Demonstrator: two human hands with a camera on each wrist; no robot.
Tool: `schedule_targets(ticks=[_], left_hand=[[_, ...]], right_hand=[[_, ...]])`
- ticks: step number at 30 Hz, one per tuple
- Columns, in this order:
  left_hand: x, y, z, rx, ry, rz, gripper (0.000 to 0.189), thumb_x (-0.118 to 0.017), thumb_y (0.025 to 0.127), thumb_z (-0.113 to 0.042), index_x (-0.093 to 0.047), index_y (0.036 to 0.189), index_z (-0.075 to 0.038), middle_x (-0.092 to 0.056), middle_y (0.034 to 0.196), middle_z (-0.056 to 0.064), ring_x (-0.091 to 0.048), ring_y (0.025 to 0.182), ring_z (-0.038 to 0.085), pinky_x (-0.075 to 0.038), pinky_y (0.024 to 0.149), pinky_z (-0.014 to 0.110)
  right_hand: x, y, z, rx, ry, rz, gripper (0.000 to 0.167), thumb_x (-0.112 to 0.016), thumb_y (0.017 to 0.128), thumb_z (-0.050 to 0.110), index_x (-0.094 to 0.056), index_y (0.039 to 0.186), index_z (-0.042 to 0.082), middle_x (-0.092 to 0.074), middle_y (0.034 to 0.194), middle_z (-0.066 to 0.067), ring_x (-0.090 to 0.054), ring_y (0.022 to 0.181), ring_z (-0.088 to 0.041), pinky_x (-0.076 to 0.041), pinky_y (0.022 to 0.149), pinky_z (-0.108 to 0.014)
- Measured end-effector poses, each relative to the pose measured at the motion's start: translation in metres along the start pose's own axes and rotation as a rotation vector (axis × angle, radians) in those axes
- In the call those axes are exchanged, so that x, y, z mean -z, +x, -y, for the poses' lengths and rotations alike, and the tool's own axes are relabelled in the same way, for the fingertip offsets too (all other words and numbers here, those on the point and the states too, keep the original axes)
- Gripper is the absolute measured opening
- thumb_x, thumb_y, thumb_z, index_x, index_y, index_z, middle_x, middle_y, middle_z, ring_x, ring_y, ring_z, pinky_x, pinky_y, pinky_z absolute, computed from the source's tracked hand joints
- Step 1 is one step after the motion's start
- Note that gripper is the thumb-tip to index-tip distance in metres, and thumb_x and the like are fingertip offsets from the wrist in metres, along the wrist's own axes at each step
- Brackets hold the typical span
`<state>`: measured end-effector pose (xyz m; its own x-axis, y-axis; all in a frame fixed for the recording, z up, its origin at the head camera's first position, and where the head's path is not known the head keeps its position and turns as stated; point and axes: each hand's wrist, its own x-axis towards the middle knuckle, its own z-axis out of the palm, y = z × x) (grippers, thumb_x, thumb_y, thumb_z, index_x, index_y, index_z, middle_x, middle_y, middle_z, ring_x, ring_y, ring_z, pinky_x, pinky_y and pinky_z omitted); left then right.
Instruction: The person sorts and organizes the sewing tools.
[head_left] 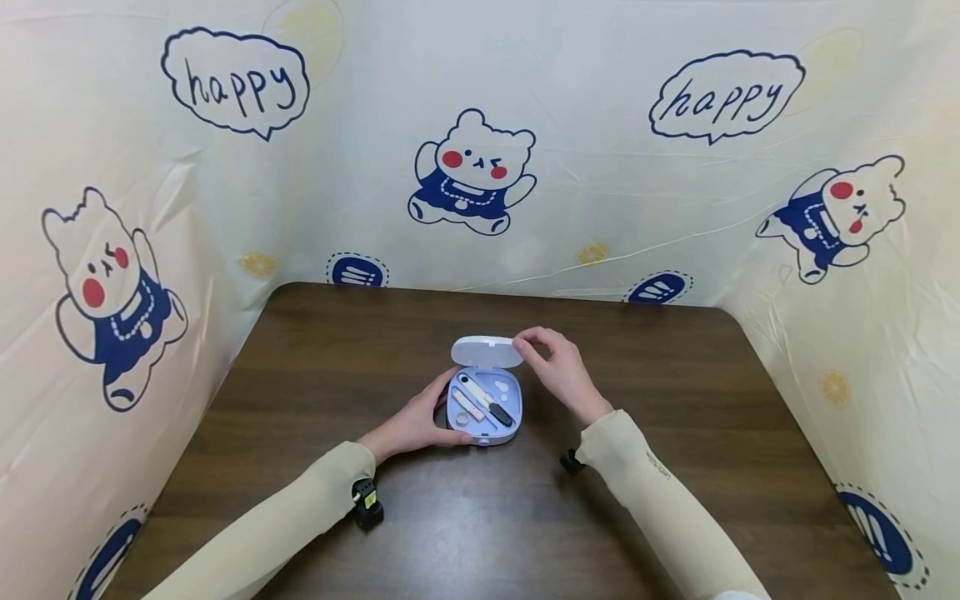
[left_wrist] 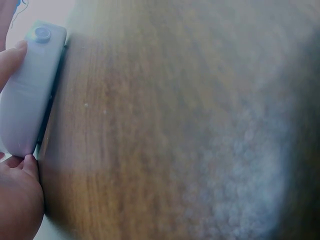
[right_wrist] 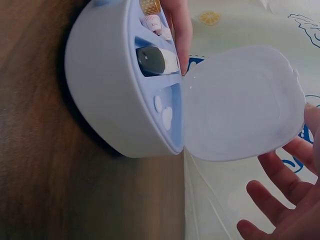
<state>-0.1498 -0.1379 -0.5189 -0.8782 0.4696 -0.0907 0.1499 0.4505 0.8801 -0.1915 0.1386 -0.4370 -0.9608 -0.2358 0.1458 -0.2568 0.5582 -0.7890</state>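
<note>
A pale blue sewing box (head_left: 498,439) sits on the table with its translucent lid (head_left: 483,352) raised at the back. My left hand (head_left: 412,425) grips the box's left side, thumb along the front wall beside a round button (left_wrist: 42,34). My right hand (head_left: 558,371) pinches the lid's right edge between thumb and forefinger; in the right wrist view its other fingers spread beneath. Inside lie a slim white tool with a dark end (head_left: 500,414), a pink-and-white roll (head_left: 467,406), a gold dimpled thimble (right_wrist: 150,6) and small white discs (right_wrist: 166,117).
The dark wooden table (head_left: 337,350) surrounds the box on every side. A pale cloth printed with bears (head_left: 472,171) hangs behind the table and along both sides. Black wrist devices (head_left: 367,504) are strapped at both sleeves.
</note>
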Motion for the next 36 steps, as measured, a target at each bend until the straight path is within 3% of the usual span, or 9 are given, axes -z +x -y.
schedule_targets(ticks=[9, 16, 24, 30, 36], left_hand=[[0.001, 0.000, 0.000, 0.016, 0.005, 0.002, 0.122, -0.092, 0.079, -0.044, -0.014, 0.168, -0.016, -0.024, 0.170, 0.013, -0.032, 0.154, 0.031, -0.030, 0.123, 0.049], [0.002, 0.000, 0.000, 0.033, 0.006, 0.009, 0.122, -0.092, 0.079, -0.043, -0.014, 0.167, -0.013, -0.022, 0.171, 0.015, -0.033, 0.153, 0.032, -0.030, 0.123, 0.048], [0.002, 0.000, 0.000, 0.030, -0.021, 0.008, 0.120, -0.093, 0.079, -0.038, -0.016, 0.166, -0.009, -0.025, 0.169, 0.017, -0.033, 0.153, 0.032, -0.030, 0.122, 0.046], [0.001, 0.000, 0.001, -0.020, -0.035, 0.001, 0.117, -0.093, 0.079, -0.034, -0.018, 0.166, -0.010, -0.027, 0.168, 0.016, -0.034, 0.152, 0.031, -0.031, 0.122, 0.045], [0.002, 0.000, 0.000, -0.013, -0.018, 0.000, 0.119, -0.093, 0.079, -0.037, -0.017, 0.166, -0.009, -0.025, 0.169, 0.015, -0.033, 0.153, 0.030, -0.031, 0.122, 0.044]], right_hand=[[0.001, -0.010, -0.004, 0.071, -0.032, 0.061, 0.026, -0.068, 0.103, 0.036, -0.075, 0.121, 0.019, -0.071, 0.120, -0.001, -0.062, 0.117, -0.025, -0.047, 0.107, -0.053], [0.003, -0.019, -0.008, 0.093, -0.020, 0.129, 0.028, -0.070, 0.102, 0.036, -0.074, 0.125, 0.020, -0.068, 0.124, -0.002, -0.061, 0.121, -0.034, -0.047, 0.106, -0.058], [0.004, -0.023, -0.016, 0.166, -0.027, 0.195, 0.031, -0.071, 0.101, 0.035, -0.072, 0.129, 0.024, -0.066, 0.130, 0.001, -0.060, 0.123, -0.030, -0.048, 0.106, -0.056], [0.004, -0.025, -0.021, 0.227, -0.051, 0.201, 0.031, -0.073, 0.099, 0.032, -0.072, 0.129, 0.022, -0.067, 0.130, 0.002, -0.060, 0.123, -0.021, -0.049, 0.106, -0.051], [0.005, -0.028, -0.022, 0.251, -0.063, 0.221, 0.031, -0.074, 0.098, 0.032, -0.073, 0.127, 0.022, -0.066, 0.129, 0.004, -0.060, 0.122, -0.018, -0.049, 0.107, -0.048]])
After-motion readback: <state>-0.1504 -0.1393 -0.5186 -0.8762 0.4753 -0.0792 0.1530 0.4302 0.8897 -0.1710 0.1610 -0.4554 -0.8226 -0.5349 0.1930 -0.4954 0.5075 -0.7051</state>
